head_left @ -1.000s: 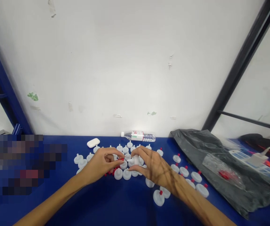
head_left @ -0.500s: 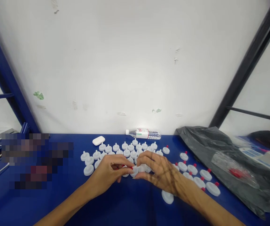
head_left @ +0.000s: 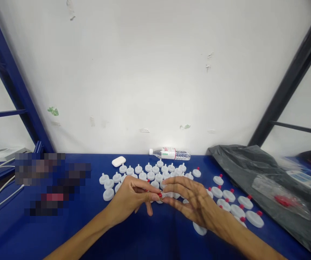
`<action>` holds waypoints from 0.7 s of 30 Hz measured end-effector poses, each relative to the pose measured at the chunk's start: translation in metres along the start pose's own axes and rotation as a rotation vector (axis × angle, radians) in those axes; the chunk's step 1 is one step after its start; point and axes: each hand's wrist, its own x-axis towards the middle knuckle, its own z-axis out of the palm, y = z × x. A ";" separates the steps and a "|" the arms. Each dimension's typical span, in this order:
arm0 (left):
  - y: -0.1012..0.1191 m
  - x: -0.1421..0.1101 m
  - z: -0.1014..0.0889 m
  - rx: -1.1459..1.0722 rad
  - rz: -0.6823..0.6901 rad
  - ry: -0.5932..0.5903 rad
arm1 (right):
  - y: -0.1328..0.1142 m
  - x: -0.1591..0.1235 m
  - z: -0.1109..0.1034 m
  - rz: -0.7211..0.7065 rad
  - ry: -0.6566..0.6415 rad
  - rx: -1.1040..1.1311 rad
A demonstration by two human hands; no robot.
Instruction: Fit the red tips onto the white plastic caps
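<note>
- Done: the capped lids (head_left: 255,219), red-tipped, lie on the right, near the dark bag (head_left: 232,162).
- Under way, between the hands: the left hand (head_left: 133,196) pinches a red cap (head_left: 160,195); the right hand (head_left: 191,195) grips a half-hidden pale lid (head_left: 168,195). Whether the cap is seated, I cannot tell.
- Remaining: many bare lids (head_left: 108,195), middle and left.

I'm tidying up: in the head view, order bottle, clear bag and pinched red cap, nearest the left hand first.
1. Red cap: held by the left hand.
2. Bottle: lying farther back, by the wall.
3. Clear bag: far right, on dark plastic.
</note>
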 end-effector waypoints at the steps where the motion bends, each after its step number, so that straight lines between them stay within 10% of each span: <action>1: 0.000 0.000 0.000 -0.002 -0.006 -0.011 | 0.000 0.001 -0.001 0.000 0.004 0.005; 21: 0.013 -0.010 0.013 0.015 0.021 -0.269 | -0.012 0.005 0.006 -0.134 0.123 0.038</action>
